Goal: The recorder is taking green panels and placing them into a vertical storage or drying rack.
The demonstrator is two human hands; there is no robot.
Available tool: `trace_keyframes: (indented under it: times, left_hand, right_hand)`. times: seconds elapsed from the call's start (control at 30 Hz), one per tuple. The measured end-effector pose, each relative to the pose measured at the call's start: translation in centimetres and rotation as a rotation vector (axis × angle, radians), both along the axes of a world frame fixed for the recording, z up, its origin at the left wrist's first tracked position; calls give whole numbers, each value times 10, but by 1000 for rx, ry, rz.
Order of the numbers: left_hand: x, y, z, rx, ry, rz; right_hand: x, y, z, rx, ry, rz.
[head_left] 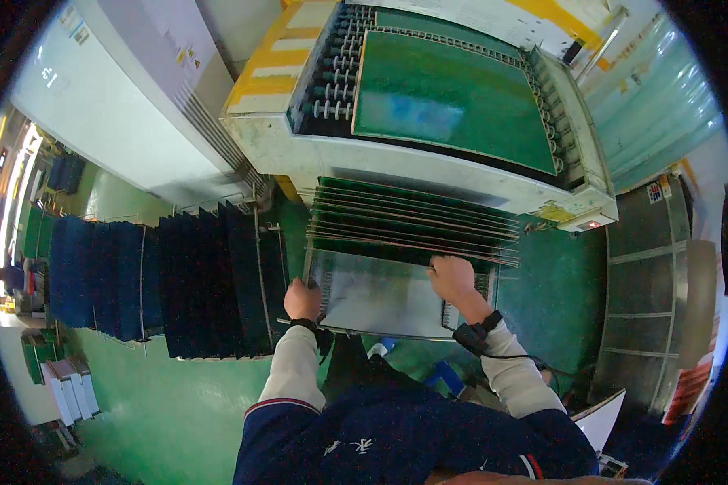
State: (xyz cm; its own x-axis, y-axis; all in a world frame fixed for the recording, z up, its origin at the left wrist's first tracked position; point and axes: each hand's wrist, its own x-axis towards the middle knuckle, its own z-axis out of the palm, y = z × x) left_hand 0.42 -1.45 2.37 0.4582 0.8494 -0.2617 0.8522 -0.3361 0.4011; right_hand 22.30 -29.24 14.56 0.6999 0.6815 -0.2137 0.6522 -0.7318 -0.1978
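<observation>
A wire rack (493, 283) stands in front of me, with several thin green panels (412, 218) upright in its far part. Its near part shows a flat grey surface (380, 295). My left hand (302, 299) is closed at the rack's left side; what lies in its fingers is hidden. My right hand (453, 279) is closed near the right end of the nearest panels, over the grey surface, and I cannot make out what it holds. Dark bands circle both wrists, and a black cable (514, 356) runs from the right one.
Beyond the rack, a roller conveyor (332, 109) carries a large green panel (453, 97). Racks of dark panels (210, 283) stand close on my left, beside a white cabinet (113, 97). A grey metal frame (643, 283) stands at right. Blue items (445, 378) lie low near me.
</observation>
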Motion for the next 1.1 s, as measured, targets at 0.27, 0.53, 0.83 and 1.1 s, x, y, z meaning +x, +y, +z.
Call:
trace_keyframes:
  times: [0.27,0.53,0.83,1.1]
  left_hand:
    - [-2,1,-7,-2,-4,20]
    - [-4,2,-8,-12,-14,32]
    - [-5,1,-8,-7,11,4]
    - [-3,1,-5,-9,12,7]
  right_hand:
    - [7,9,8,-49,36,-51]
    - [5,11,9,-55,60,-54]
    - [4,10,10,-81,45,-47]
    - [5,9,10,-49,39,-59]
